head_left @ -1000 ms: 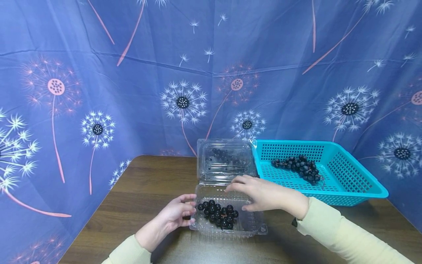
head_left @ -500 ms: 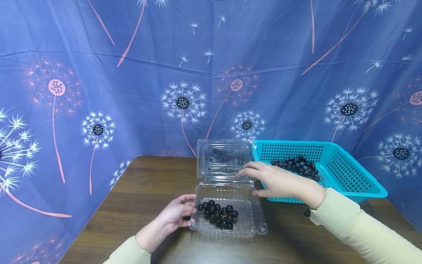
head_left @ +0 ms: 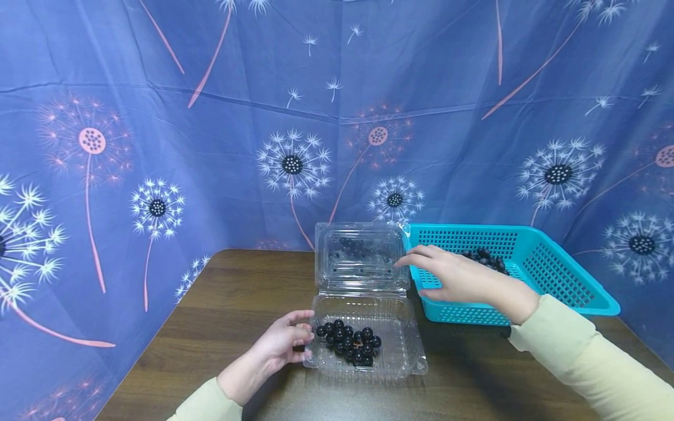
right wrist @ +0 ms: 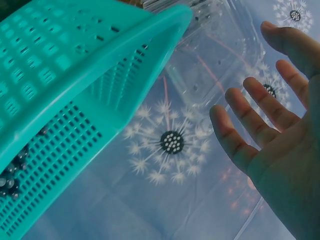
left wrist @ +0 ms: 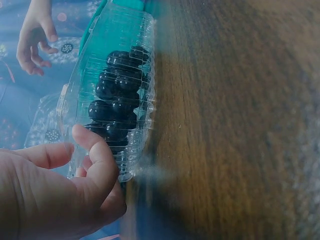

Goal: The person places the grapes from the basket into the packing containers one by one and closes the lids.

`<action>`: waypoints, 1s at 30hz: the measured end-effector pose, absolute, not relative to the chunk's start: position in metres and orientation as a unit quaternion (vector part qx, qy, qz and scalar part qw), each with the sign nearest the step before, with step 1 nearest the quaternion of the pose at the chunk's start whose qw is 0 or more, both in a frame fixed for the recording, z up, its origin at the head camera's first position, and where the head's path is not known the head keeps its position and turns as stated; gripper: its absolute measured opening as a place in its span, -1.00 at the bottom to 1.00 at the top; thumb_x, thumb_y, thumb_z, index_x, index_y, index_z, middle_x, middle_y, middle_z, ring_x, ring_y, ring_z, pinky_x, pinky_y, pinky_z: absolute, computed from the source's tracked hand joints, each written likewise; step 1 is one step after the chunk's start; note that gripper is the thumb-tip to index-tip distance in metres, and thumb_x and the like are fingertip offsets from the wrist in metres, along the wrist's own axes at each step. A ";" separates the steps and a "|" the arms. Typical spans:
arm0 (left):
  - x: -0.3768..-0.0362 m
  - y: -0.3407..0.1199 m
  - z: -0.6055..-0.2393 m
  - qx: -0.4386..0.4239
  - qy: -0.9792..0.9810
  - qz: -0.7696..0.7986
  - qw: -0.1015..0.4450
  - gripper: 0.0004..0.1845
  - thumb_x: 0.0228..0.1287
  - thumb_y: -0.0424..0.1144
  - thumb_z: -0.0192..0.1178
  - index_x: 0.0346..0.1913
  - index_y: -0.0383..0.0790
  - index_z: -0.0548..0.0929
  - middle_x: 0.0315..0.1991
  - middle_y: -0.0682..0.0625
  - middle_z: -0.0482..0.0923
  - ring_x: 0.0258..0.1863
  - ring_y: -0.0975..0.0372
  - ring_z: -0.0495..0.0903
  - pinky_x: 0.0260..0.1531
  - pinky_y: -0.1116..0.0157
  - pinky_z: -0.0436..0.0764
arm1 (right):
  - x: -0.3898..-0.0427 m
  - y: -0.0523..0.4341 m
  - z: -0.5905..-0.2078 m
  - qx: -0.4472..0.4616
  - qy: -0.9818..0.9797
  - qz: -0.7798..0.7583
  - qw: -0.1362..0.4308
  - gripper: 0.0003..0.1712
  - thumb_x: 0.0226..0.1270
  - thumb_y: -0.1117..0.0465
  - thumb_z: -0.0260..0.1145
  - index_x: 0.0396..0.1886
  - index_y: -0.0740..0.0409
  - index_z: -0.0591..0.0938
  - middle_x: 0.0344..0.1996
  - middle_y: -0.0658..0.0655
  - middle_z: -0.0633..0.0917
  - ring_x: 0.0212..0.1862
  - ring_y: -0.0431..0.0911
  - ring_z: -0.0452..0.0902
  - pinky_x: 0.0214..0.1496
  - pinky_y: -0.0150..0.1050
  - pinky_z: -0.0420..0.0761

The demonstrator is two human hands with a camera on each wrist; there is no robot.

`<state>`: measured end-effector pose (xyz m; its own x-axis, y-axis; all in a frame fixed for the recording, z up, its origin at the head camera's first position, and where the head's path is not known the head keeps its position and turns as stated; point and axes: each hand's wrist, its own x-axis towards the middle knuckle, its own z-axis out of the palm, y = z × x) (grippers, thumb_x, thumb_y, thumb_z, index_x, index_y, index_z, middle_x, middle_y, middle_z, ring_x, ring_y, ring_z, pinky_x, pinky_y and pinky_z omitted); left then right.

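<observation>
A clear plastic clamshell box (head_left: 405, 351) lies on the brown table with its lid (head_left: 360, 252) standing up behind it. A bunch of dark grapes (head_left: 349, 342) sits in its tray. My left hand (head_left: 284, 342) grips the tray's left edge, thumb and fingers curled on the rim (left wrist: 80, 150). My right hand (head_left: 447, 275) hovers flat and empty over the near left corner of a turquoise basket (head_left: 558, 275), fingers spread (right wrist: 250, 120). More dark grapes (head_left: 487, 257) lie in the basket, partly hidden behind that hand.
A blue dandelion-print cloth (head_left: 210, 117) hangs behind and along both sides of the table. Bare wood (head_left: 231, 292) shows left of the box. The basket fills the table's right rear.
My right hand has lifted off the tray's far edge and moved right and back, over the basket's corner. The left hand and the box have stayed put.
</observation>
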<state>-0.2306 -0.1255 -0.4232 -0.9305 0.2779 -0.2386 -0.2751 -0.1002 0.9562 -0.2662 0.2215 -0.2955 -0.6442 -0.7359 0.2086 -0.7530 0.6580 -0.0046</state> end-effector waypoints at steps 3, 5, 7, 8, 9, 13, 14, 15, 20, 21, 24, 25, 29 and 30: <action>-0.231 -0.125 -0.422 0.002 0.644 0.742 0.187 -0.34 0.08 -0.54 0.07 0.31 -0.41 0.19 -0.26 -0.03 0.32 -0.35 0.27 0.41 -0.40 0.32 0.58 | -0.268 0.227 -0.294 0.391 -0.915 0.047 0.088 -0.31 0.06 0.16 0.46 0.23 -0.11 0.43 0.14 -0.03 0.47 0.20 0.00 0.37 -0.01 -0.05 0.57; -0.232 -0.125 -0.422 0.003 0.643 0.742 0.188 -0.34 0.08 -0.54 0.06 0.31 -0.40 0.19 -0.25 -0.04 0.31 -0.36 0.27 0.41 -0.41 0.32 0.58 | -0.271 0.231 -0.293 0.379 -0.920 0.047 0.085 -0.31 0.06 0.16 0.46 0.23 -0.09 0.43 0.15 0.00 0.47 0.21 0.03 0.36 0.01 -0.02 0.57; -0.232 -0.125 -0.421 0.002 0.642 0.742 0.191 -0.34 0.07 -0.55 0.05 0.31 -0.40 0.19 -0.24 -0.04 0.32 -0.37 0.28 0.40 -0.41 0.33 0.58 | -0.274 0.237 -0.293 0.370 -0.924 0.045 0.087 -0.30 0.07 0.15 0.46 0.25 -0.07 0.43 0.16 0.02 0.46 0.22 0.03 0.36 0.03 0.00 0.56; -0.232 -0.125 -0.420 0.003 0.641 0.743 0.192 -0.34 0.07 -0.55 0.05 0.32 -0.40 0.19 -0.24 -0.04 0.32 -0.38 0.28 0.40 -0.41 0.33 0.58 | -0.276 0.239 -0.293 0.366 -0.925 0.044 0.090 -0.30 0.07 0.14 0.46 0.25 -0.06 0.43 0.16 0.03 0.47 0.21 0.03 0.36 0.02 0.00 0.56; -0.233 -0.125 -0.420 0.003 0.641 0.743 0.194 -0.33 0.07 -0.55 0.05 0.32 -0.40 0.19 -0.25 -0.03 0.32 -0.38 0.29 0.40 -0.41 0.33 0.58 | -0.277 0.242 -0.293 0.363 -0.926 0.044 0.091 -0.29 0.07 0.14 0.46 0.25 -0.05 0.43 0.17 0.03 0.47 0.21 0.03 0.37 0.03 0.01 0.56; -0.233 -0.125 -0.419 0.000 0.639 0.743 0.199 -0.33 0.07 -0.56 0.05 0.32 -0.40 0.18 -0.26 -0.02 0.34 -0.37 0.28 0.41 -0.39 0.32 0.58 | -0.284 0.253 -0.292 0.345 -0.933 0.052 0.089 -0.30 0.08 0.14 0.45 0.26 -0.06 0.42 0.18 0.04 0.46 0.22 0.03 0.36 0.07 0.04 0.53; -0.233 -0.125 -0.419 -0.001 0.638 0.744 0.200 -0.33 0.07 -0.56 0.05 0.32 -0.40 0.18 -0.26 -0.02 0.34 -0.37 0.28 0.41 -0.39 0.32 0.58 | -0.285 0.255 -0.292 0.343 -0.934 0.052 0.090 -0.30 0.08 0.15 0.44 0.26 -0.06 0.42 0.17 0.05 0.46 0.22 0.05 0.36 0.07 0.06 0.52; -0.233 -0.125 -0.419 -0.002 0.638 0.744 0.200 -0.33 0.07 -0.56 0.05 0.31 -0.40 0.18 -0.25 -0.02 0.34 -0.37 0.28 0.41 -0.39 0.32 0.58 | -0.287 0.258 -0.293 0.341 -0.934 0.054 0.089 -0.30 0.09 0.15 0.44 0.26 -0.05 0.42 0.17 0.06 0.46 0.22 0.05 0.35 0.08 0.07 0.51; -0.232 -0.125 -0.420 -0.002 0.637 0.745 0.200 -0.33 0.06 -0.55 0.05 0.31 -0.38 0.18 -0.24 -0.03 0.33 -0.36 0.27 0.40 -0.39 0.32 0.57 | -0.293 0.270 -0.295 0.330 -0.937 0.053 0.100 -0.31 0.10 0.19 0.42 0.26 -0.03 0.41 0.18 0.11 0.44 0.22 0.12 0.33 0.07 0.14 0.48; -0.232 -0.125 -0.421 -0.001 0.637 0.745 0.200 -0.34 0.07 -0.55 0.05 0.31 -0.38 0.18 -0.23 -0.03 0.33 -0.36 0.27 0.40 -0.39 0.31 0.56 | -0.294 0.272 -0.295 0.326 -0.938 0.056 0.099 -0.31 0.11 0.20 0.42 0.27 -0.04 0.40 0.19 0.12 0.43 0.23 0.13 0.31 0.07 0.15 0.48; -0.230 -0.125 -0.420 -0.001 0.637 0.745 0.199 -0.34 0.08 -0.55 0.04 0.31 -0.37 0.18 -0.22 -0.03 0.33 -0.35 0.26 0.40 -0.38 0.31 0.56 | -0.297 0.279 -0.296 0.316 -0.941 0.065 0.100 -0.30 0.11 0.22 0.41 0.28 -0.02 0.39 0.20 0.14 0.43 0.23 0.16 0.29 0.07 0.18 0.46; -0.230 -0.125 -0.420 -0.001 0.637 0.744 0.199 -0.34 0.08 -0.55 0.04 0.31 -0.37 0.18 -0.22 -0.03 0.33 -0.35 0.26 0.41 -0.38 0.31 0.56 | -0.298 0.281 -0.296 0.314 -0.942 0.068 0.101 -0.29 0.10 0.22 0.41 0.28 -0.02 0.39 0.20 0.15 0.43 0.23 0.17 0.30 0.06 0.19 0.46; -0.230 -0.126 -0.420 -0.003 0.637 0.744 0.202 -0.34 0.08 -0.54 0.05 0.31 -0.37 0.18 -0.20 -0.04 0.33 -0.35 0.26 0.41 -0.37 0.31 0.55 | -0.303 0.289 -0.297 0.302 -0.944 0.069 0.110 -0.29 0.09 0.23 0.42 0.28 -0.02 0.39 0.18 0.17 0.45 0.21 0.21 0.31 0.03 0.21 0.46; -0.230 -0.126 -0.420 -0.003 0.637 0.743 0.203 -0.34 0.08 -0.54 0.05 0.32 -0.37 0.18 -0.20 -0.05 0.33 -0.35 0.26 0.41 -0.37 0.31 0.55 | -0.305 0.291 -0.298 0.297 -0.946 0.070 0.111 -0.28 0.09 0.23 0.42 0.28 -0.02 0.39 0.18 0.17 0.45 0.21 0.22 0.31 0.03 0.22 0.45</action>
